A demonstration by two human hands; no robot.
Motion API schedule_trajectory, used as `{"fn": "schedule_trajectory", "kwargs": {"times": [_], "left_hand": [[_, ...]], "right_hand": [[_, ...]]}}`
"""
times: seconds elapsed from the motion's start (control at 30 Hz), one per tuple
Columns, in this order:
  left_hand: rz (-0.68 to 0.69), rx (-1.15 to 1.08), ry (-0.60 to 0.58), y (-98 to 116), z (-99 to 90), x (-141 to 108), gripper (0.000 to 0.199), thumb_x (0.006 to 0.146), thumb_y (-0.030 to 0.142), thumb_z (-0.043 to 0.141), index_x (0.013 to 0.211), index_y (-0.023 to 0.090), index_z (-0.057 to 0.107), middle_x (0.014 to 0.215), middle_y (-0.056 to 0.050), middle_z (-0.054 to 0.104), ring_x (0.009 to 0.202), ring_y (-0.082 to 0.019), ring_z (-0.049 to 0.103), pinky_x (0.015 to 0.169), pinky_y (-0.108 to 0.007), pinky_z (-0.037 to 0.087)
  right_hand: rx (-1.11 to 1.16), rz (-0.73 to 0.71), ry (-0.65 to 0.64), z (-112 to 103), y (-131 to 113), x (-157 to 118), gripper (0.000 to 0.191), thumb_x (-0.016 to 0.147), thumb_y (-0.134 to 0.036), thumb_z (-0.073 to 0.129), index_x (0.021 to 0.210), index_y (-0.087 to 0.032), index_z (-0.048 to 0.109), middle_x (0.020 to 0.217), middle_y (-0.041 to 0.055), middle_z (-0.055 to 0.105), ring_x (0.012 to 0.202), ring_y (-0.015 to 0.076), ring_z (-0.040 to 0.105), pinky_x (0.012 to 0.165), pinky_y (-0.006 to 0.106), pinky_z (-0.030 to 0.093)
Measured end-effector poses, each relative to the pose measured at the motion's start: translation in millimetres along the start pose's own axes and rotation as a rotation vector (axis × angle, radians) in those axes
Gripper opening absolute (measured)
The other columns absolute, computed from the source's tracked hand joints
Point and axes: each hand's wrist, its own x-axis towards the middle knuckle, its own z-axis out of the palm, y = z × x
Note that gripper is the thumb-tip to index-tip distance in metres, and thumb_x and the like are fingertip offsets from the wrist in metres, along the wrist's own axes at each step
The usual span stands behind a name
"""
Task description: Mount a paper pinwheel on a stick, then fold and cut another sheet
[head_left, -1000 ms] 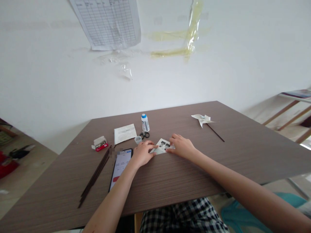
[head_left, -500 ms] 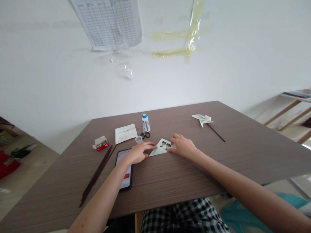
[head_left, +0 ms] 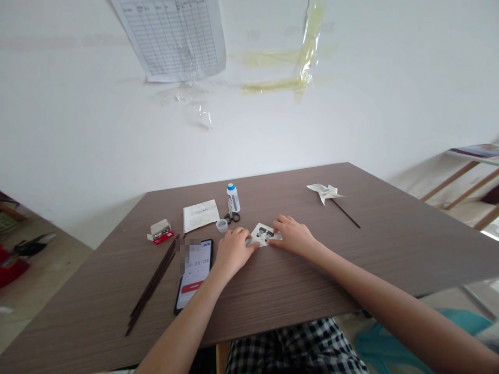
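A small folded piece of printed paper (head_left: 260, 234) lies on the table between my hands, black-and-white pictures on its upper face. My left hand (head_left: 235, 250) has its thumb and fingers closed around the paper's left end, covering that corner. At the opposite end, my right hand (head_left: 295, 235) pinches the right corner between thumb and fingers. Close to my left forearm rests a phone (head_left: 195, 275) with a timer on its screen. Just beyond my left hand are a small clear plastic cup (head_left: 222, 225) and scissors (head_left: 233, 217) with dark handles.
A white bottle with blue cap (head_left: 233, 198) stands behind the scissors, beside a printed paper sheet (head_left: 201, 215). On the left lie thin brown sticks (head_left: 153, 287) and an open red-and-white box (head_left: 161, 231). A paper pinwheel (head_left: 326, 193) on a stick lies at the right.
My left hand has slid right and its fingers have closed in on the paper's left corner. The phone is turned and shifted slightly left. My right hand stays nearly in place.
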Motion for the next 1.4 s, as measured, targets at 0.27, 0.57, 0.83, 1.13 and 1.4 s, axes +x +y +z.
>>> {"fn": "schedule_trajectory", "kwargs": {"times": [0.27, 0.57, 0.83, 1.13, 1.4], "left_hand": [[-0.093, 0.046, 0.107, 11.9, 16.7, -7.3, 0.03, 0.109, 0.049, 0.08, 0.132, 0.029, 0.081, 0.145, -0.009, 0.08, 0.141, -0.038, 0.068, 0.118, -0.05, 0.056], [-0.05, 0.065, 0.097, 9.1, 17.1, -9.6, 0.044, 0.113, 0.048, 0.075, 0.157, 0.043, 0.081, 0.16, -0.007, 0.075, 0.148, -0.04, 0.064, 0.122, -0.053, 0.056], [-0.056, 0.077, 0.09, 12.1, 13.5, -11.0, 0.045, 0.114, 0.047, 0.074, 0.159, 0.042, 0.08, 0.161, -0.008, 0.075, 0.147, -0.039, 0.066, 0.123, -0.052, 0.057], [-0.056, 0.073, 0.096, 12.3, 13.4, -11.5, 0.044, 0.114, 0.045, 0.075, 0.157, 0.041, 0.081, 0.161, -0.009, 0.075, 0.148, -0.04, 0.066, 0.124, -0.054, 0.057], [-0.069, 0.034, 0.089, 16.1, 12.8, -12.0, 0.047, 0.112, 0.046, 0.073, 0.157, 0.037, 0.082, 0.161, -0.012, 0.073, 0.15, -0.043, 0.063, 0.127, -0.059, 0.054]], "right_hand": [[0.029, 0.034, 0.022, 0.1, -2.1, -1.4, 0.033, 0.109, -0.049, 0.083, 0.13, -0.024, 0.08, 0.15, 0.015, 0.074, 0.146, 0.0362, 0.067, 0.107, 0.042, 0.061], [0.071, 0.068, 0.034, 6.6, 21.0, -3.4, 0.033, 0.109, -0.045, 0.081, 0.136, -0.026, 0.082, 0.151, 0.0164, 0.073, 0.151, 0.0415, 0.062, 0.124, 0.056, 0.052], [0.137, 0.059, -0.005, 9.1, 65.3, -1.6, 0.038, 0.105, -0.036, 0.08, 0.142, -0.032, 0.085, 0.15, 0.0153, 0.071, 0.151, 0.0413, 0.062, 0.125, 0.054, 0.052], [0.207, 0.003, -0.016, 7.9, 88.7, -1.0, 0.043, 0.099, -0.029, 0.081, 0.142, -0.03, 0.088, 0.149, 0.0148, 0.072, 0.15, 0.0405, 0.064, 0.131, 0.053, 0.049], [0.193, 0.015, 0.0, 3.0, 71.7, 1.7, 0.049, 0.098, -0.013, 0.068, 0.137, -0.03, 0.092, 0.14, 0.0122, 0.078, 0.144, 0.0368, 0.068, 0.131, 0.048, 0.048]]}}
